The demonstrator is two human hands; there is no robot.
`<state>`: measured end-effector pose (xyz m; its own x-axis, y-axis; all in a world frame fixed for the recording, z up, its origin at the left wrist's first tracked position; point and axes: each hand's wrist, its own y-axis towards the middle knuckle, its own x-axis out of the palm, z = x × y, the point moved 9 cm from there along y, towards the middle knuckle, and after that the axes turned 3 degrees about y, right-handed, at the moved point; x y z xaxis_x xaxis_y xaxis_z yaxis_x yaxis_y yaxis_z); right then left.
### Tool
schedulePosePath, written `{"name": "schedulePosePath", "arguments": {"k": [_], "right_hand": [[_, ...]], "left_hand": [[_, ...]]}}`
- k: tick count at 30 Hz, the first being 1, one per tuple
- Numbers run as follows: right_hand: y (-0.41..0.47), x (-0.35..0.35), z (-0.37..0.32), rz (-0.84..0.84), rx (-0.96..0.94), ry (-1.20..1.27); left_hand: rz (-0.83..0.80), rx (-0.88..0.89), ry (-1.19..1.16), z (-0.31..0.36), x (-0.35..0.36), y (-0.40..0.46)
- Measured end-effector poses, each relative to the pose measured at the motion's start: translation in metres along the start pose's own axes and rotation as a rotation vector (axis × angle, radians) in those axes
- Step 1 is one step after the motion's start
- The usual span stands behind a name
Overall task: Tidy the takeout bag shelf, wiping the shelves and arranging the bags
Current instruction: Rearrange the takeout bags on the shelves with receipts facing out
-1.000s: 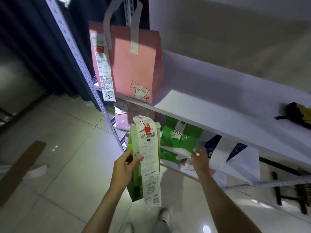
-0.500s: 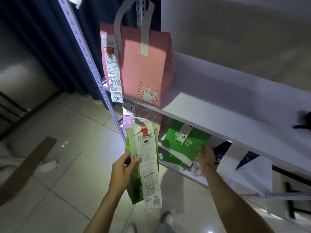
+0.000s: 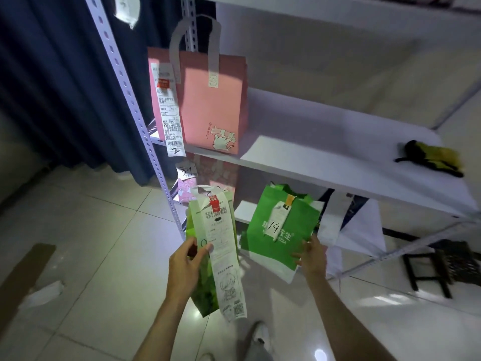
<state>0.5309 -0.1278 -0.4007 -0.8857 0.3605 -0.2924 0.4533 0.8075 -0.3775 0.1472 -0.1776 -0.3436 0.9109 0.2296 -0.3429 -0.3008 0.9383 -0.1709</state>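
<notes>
Head view, looking down at the shelf unit.

Left hand (image 3: 186, 267): grip pinching the light-green bag (image 3: 201, 277) with thumb over its front, on the long receipt (image 3: 221, 246) taped to the bag. Bag held in the air at 6 o'clock, above the tiled floor (image 3: 91, 225), clear of the shelves.

Right hand (image 3: 311, 256): fingers curled round the lower right edge of the dark-green bag (image 3: 276, 227), marked "14" on its tag. That bag sits tilted at the front of the lower shelf (image 3: 243, 211), at 5 o'clock.

Middle shelf (image 3: 325, 157): pink bag (image 3: 213, 100) stands upright at its left end, 12 o'clock, with a receipt hanging down its left side. Yellow-and-black cloth (image 3: 432, 157) lies at the right end, 3 o'clock, well apart from the pink bag.

More bags behind the dark-green one on the lower shelf; details unclear.

Navy curtain (image 3: 52, 74) at 10 o'clock.
</notes>
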Motion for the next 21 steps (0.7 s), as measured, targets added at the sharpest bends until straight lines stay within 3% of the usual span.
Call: {"name": "schedulePosePath", "arguments": {"k": [8,13,21], "right_hand": [[-0.076,-0.048,0.008,0.166,-0.206,-0.271],[-0.107,-0.078,-0.017,0.260,-0.344,-0.268],[-0.133,-0.110,-0.112,0.360,-0.603,-0.163]], "left_hand": [[-0.117,0.097,0.025,0.015,0.003,-0.015],[-0.104,0.154,0.026,0.038,0.004,-0.022],[-0.095,0.221,-0.001,0.072,0.000,-0.027]]}}
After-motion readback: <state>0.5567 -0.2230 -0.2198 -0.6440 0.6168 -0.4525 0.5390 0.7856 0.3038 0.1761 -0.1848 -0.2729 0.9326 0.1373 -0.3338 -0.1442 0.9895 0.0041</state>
